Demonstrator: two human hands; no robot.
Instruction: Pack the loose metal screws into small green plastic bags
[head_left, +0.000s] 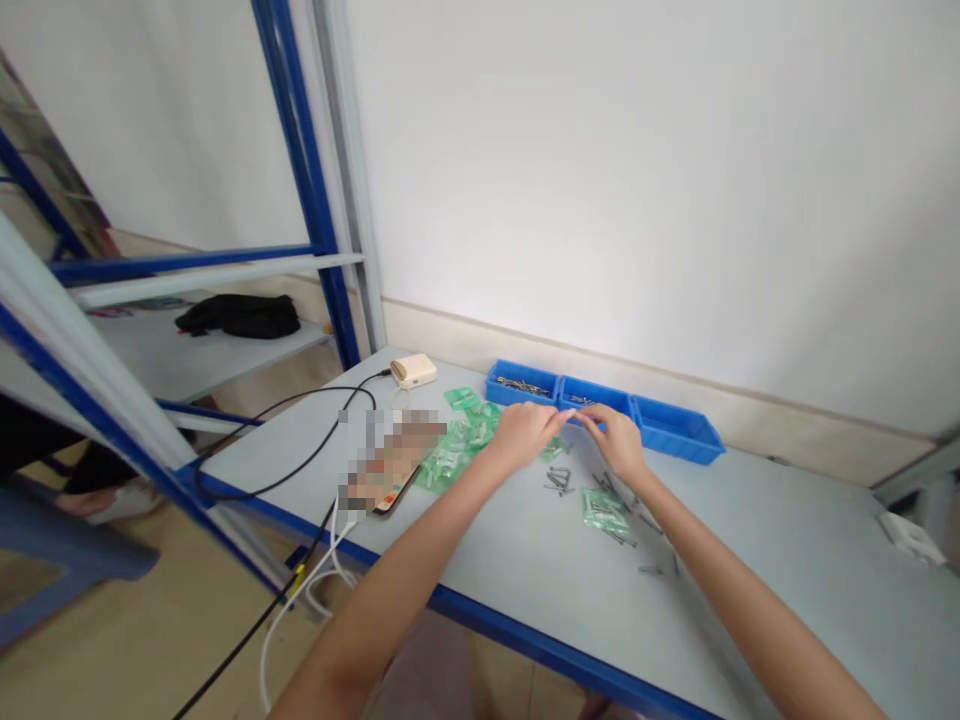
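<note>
While my fingertips meet, a light, steady pinch seems best.
My left hand (525, 430) and right hand (616, 440) are nearly closed at the tips, before the middle blue bin (594, 387); whether they grip anything small, I can't tell. Loose screws (558, 481) and a green packet (604, 511) lie nearer me on the table (510, 545), so I'd best keep my wrists raised.

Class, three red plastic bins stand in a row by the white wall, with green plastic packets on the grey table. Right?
One colour is wrong: the head view shows three blue plastic bins in a row by the white wall, with green plastic packets on the grey table.
</note>
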